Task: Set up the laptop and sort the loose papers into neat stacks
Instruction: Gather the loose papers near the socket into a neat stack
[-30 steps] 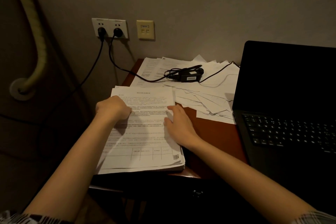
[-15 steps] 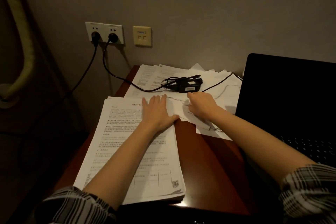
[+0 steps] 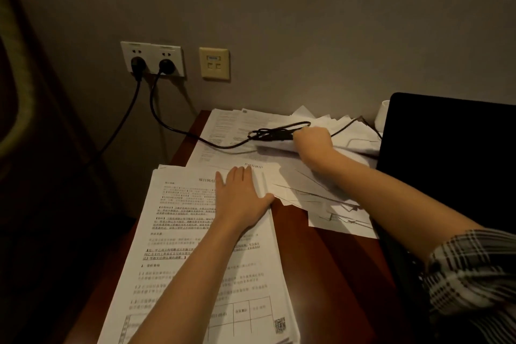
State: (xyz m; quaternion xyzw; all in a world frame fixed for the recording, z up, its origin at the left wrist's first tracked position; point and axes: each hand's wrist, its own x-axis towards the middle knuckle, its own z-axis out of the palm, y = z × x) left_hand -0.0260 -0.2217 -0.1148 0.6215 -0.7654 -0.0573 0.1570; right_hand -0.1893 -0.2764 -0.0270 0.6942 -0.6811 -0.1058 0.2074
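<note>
A thick stack of printed papers [image 3: 192, 232] lies on the near left of the brown table [image 3: 329, 265]. My left hand [image 3: 241, 198] presses flat on its top right corner, fingers straight. Loose white sheets [image 3: 315, 190] spread fanned across the back of the table. My right hand [image 3: 312, 141] reaches over them and grips the edge of a few raised sheets [image 3: 275, 145] next to the black power adapter [image 3: 275, 134]. The open black laptop [image 3: 452, 165] stands at the right with a dark screen.
The adapter's black cable [image 3: 173, 127] runs over the papers up to a wall socket [image 3: 152, 58]. A beige data port [image 3: 214, 63] sits beside the socket. A white cup [image 3: 382, 117] peeks out behind the laptop. A dark curtain [image 3: 33, 148] hangs at left.
My right hand moved from the stack's right edge to the far loose sheets and lifted their edge. My left hand shifted right to the stack's top corner and flattened.
</note>
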